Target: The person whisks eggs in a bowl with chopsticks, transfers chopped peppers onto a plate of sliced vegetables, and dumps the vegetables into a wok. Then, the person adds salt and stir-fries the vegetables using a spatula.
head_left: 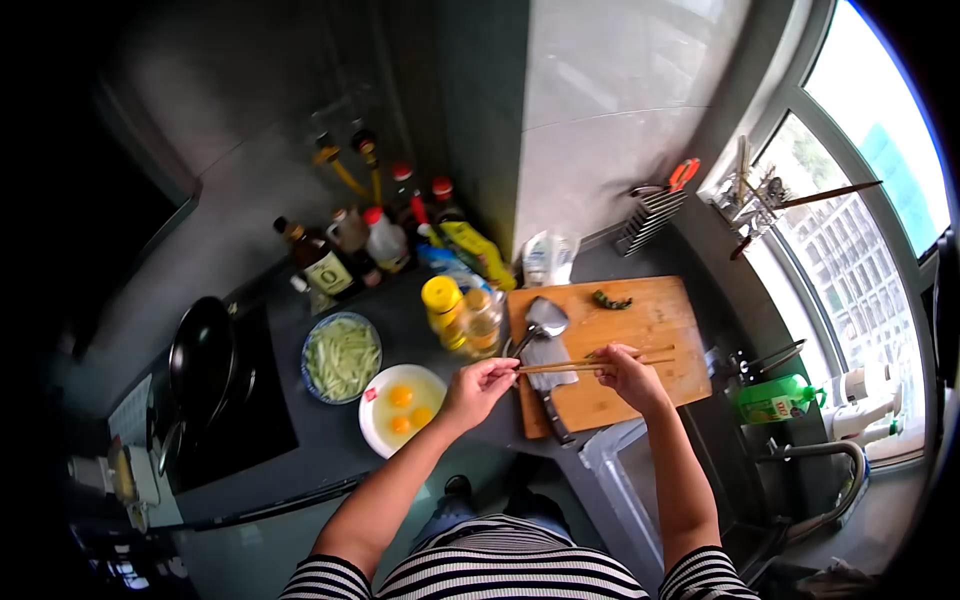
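A pair of wooden chopsticks is held level between my two hands, above the cutting board. My left hand pinches one end, and my right hand grips near the other end. Beneath them on the board lie a cleaver with a black handle and a metal spatula. Small green peppers rest near the board's back edge. Left of my left hand stands a white bowl with several raw eggs. Beside it is a patterned bowl of sliced green vegetable.
A wok sits on the black stove at the left. Sauce bottles and yellow-capped jars stand behind the bowls. To the right are a knife rack, a green bottle and the sink faucet.
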A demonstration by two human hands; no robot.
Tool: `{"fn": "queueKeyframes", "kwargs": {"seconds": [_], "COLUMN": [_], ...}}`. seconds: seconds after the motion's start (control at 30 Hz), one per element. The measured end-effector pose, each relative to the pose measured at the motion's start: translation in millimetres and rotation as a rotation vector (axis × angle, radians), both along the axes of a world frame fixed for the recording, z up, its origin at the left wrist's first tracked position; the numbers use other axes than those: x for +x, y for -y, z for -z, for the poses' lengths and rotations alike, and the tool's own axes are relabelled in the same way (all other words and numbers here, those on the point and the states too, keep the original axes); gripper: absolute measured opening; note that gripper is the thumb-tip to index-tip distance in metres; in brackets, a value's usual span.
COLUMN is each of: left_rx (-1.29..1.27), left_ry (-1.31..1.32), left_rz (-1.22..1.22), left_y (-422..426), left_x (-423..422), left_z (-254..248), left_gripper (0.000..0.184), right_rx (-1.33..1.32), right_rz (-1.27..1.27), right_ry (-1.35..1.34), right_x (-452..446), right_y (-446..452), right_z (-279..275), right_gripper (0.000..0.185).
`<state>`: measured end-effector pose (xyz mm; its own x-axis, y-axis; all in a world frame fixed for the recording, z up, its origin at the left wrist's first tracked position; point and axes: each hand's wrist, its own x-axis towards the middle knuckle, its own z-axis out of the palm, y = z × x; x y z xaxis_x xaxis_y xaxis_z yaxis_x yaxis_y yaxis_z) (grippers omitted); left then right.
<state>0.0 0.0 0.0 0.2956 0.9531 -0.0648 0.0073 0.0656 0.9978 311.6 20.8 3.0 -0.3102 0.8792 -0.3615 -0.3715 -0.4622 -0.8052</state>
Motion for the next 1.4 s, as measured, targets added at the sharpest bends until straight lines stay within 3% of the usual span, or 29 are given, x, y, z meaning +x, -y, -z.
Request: {"fn": "queueKeyframes", "kwargs": {"seconds": [0.07,0.1,0.17,0.23,0.27,0.3,0.37,0.43,0.53,0.63,0.77,0.83,1.0,1.13,1.27,1.4], "left_rx": [0.032,0.131,0.111,0.170,0.265,0.202,-0.046,-0.563,-0.775,-0.705,-0.633,-0.645,-0.609,-0.565,-0.507,-0.439], "left_ry": [-0.041,-0.070,-0.243,-0.470,-0.575,-0.605,-0.438,-0.113,0.211,0.287,0.223,0.219,0.173,0.106,0.076,0.153], "left_rz": [-0.120,-0.210,-0.379,-0.531,-0.621,-0.709,-0.675,-0.392,-0.197,-0.290,-0.343,-0.337,-0.314,-0.264,-0.230,-0.178], "left_y": [17,38,68,96,106,113,128,131,135,138,136,138,154,159,174,187], "left_x": [-10,-78,-148,-196,-209,-220,-250,-250,-243,-224,-216,-219,-216,-202,-167,-122], "left_z": [5,27,45,60,71,94,140,121,113,128,143,133,98,56,21,25], "left_gripper": [0.023,0.021,0.021,0.028,0.036,0.038,0.039,0.050,0.055,0.051,0.052,0.052,0.053,0.056,0.054,0.049], "right_rx": [0.000,0.020,-0.023,0.035,0.052,0.073,0.171,0.242,0.252,0.184,0.155,0.239,0.181,0.098,0.173,0.199], "right_rz": [0.004,-0.015,0.030,-0.091,-0.113,-0.132,-0.109,-0.092,-0.134,-0.010,0.014,0.052,0.070,0.111,0.152,0.224], "right_ry": [0.153,0.273,0.124,0.035,0.079,0.123,0.234,0.373,0.490,0.304,0.311,0.443,0.408,-0.034,0.191,0.013], "right_x": [-12,-82,-147,-177,-185,-197,-226,-240,-248,-251,-242,-235,-211,-184,-147,-94], "right_y": [11,30,56,67,70,71,82,86,98,112,123,128,142,155,180,215], "right_z": [-6,0,13,33,41,43,38,55,62,51,36,41,35,14,2,-13], "right_gripper": [0.028,0.028,0.030,0.035,0.034,0.034,0.032,0.029,0.027,0.024,0.022,0.022,0.024,0.033,0.030,0.029]}}
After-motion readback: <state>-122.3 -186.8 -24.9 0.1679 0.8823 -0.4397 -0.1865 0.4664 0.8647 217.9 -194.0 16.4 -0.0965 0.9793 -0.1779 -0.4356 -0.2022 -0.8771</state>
